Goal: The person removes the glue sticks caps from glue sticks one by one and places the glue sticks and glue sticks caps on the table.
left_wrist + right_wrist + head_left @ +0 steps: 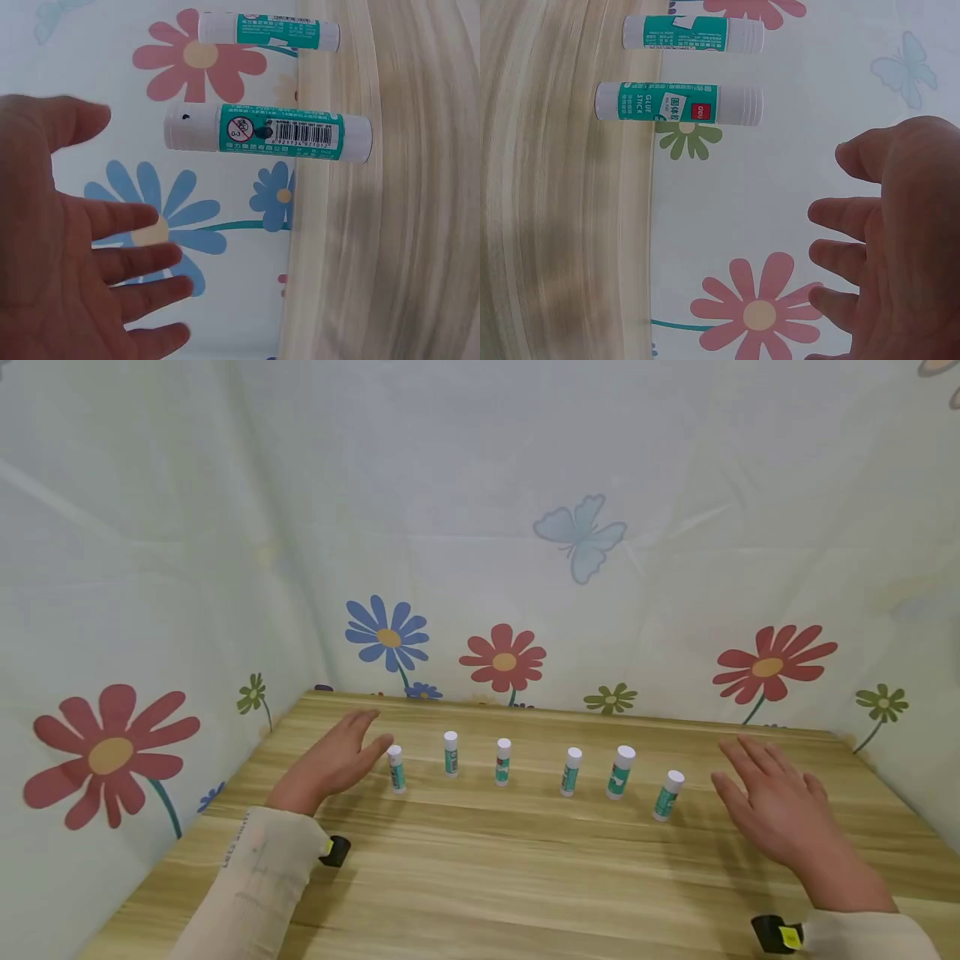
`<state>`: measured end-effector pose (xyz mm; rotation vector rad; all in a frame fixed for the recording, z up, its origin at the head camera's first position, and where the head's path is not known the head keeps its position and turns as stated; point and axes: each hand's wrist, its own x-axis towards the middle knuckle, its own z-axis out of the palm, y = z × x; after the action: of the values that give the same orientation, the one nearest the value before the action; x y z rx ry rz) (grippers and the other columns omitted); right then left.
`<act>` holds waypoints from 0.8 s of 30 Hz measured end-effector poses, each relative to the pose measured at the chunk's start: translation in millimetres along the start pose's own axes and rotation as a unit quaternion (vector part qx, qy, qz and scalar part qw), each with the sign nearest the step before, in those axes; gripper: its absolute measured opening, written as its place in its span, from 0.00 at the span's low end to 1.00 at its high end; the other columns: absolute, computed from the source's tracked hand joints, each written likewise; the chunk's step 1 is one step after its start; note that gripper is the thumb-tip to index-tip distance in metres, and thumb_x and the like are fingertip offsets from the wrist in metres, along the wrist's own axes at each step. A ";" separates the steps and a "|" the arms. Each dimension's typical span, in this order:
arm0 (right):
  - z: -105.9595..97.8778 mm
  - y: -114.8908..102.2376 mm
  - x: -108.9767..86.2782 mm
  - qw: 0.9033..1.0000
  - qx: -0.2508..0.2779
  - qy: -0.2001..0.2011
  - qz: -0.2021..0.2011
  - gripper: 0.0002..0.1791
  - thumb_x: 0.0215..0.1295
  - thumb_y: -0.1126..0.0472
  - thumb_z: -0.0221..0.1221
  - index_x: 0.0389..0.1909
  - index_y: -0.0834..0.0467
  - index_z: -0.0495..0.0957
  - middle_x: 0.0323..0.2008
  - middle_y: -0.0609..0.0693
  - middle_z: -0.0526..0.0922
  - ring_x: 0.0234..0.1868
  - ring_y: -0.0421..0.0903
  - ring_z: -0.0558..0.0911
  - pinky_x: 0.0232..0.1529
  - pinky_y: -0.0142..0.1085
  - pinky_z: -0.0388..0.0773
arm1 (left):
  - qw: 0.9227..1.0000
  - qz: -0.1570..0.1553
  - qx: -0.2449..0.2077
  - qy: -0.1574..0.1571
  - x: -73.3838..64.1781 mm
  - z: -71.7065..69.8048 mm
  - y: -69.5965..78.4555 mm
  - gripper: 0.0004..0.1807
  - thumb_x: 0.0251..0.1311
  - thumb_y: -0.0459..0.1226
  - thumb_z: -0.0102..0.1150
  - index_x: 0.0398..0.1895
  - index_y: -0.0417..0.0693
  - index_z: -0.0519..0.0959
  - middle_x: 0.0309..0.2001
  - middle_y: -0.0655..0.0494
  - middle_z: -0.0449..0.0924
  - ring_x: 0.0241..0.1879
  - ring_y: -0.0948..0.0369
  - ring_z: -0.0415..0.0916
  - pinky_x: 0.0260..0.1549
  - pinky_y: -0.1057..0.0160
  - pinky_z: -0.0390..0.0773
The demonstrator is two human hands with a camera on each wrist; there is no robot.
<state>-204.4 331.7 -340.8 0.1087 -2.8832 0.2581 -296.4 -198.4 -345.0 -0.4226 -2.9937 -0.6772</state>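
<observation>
Several white-capped glue sticks with green labels stand upright in a loose row across the table. My left hand point(333, 764) is held above the table beside the leftmost glue stick point(397, 770), its thumb overlapping the cap's edge in the head view. In the left wrist view that glue stick point(268, 133) shows a barcode, and the fingers are spread with nothing in them. Over at the right, my right hand point(776, 802) hovers with straight fingers, a short gap from the rightmost glue stick point(667, 796). The right wrist view shows this glue stick point(679, 103) with a red logo.
Between the end ones stand other glue sticks, among them one near the left point(451, 755) and a larger-looking one point(620, 773). The wooden table point(480, 885) meets a white flower-printed curtain point(450, 527) behind and at both sides.
</observation>
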 end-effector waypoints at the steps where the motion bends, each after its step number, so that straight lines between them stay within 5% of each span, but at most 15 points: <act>1: 0.3 -0.5 0.1 1.000 0.000 -0.001 0.000 0.37 0.75 0.40 0.37 0.72 0.63 0.54 0.71 0.70 0.53 0.70 0.73 0.49 0.56 0.78 0.45 | 1.000 -0.001 -0.012 -0.005 0.6 0.6 -0.7 0.40 0.71 0.59 0.39 0.74 0.40 0.53 0.74 0.37 0.52 0.72 0.39 0.52 0.68 0.38 0.56; 11: 2.7 -2.0 1.9 1.000 -0.002 -0.003 -0.006 0.35 0.76 0.42 0.39 0.72 0.63 0.55 0.71 0.70 0.54 0.68 0.74 0.52 0.56 0.77 0.46 | 0.990 0.022 -0.136 -0.017 9.0 13.8 -14.3 0.29 0.64 0.47 0.59 0.62 0.42 0.65 0.56 0.43 0.74 0.56 0.50 0.73 0.56 0.47 0.75; 18: 4.7 -0.7 4.0 1.000 -0.005 -0.005 -0.012 0.36 0.75 0.40 0.37 0.72 0.62 0.55 0.71 0.70 0.54 0.68 0.74 0.52 0.56 0.77 0.46 | 0.966 0.003 -0.252 -0.053 12.6 26.7 -24.5 0.25 0.61 0.41 0.63 0.57 0.44 0.66 0.52 0.48 0.73 0.53 0.53 0.72 0.52 0.56 0.76; 24: 5.3 -0.6 3.1 1.000 -0.005 -0.011 -0.012 0.37 0.75 0.39 0.37 0.72 0.63 0.55 0.71 0.70 0.54 0.68 0.74 0.53 0.55 0.77 0.47 | 0.950 0.007 -0.301 -0.086 16.6 36.1 -31.1 0.26 0.60 0.38 0.63 0.57 0.42 0.64 0.53 0.47 0.71 0.54 0.53 0.70 0.53 0.60 0.74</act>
<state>-208.6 330.0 -345.0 0.1447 -2.9028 0.2394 -320.3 -205.7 -388.8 -0.5435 -2.8672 -1.6356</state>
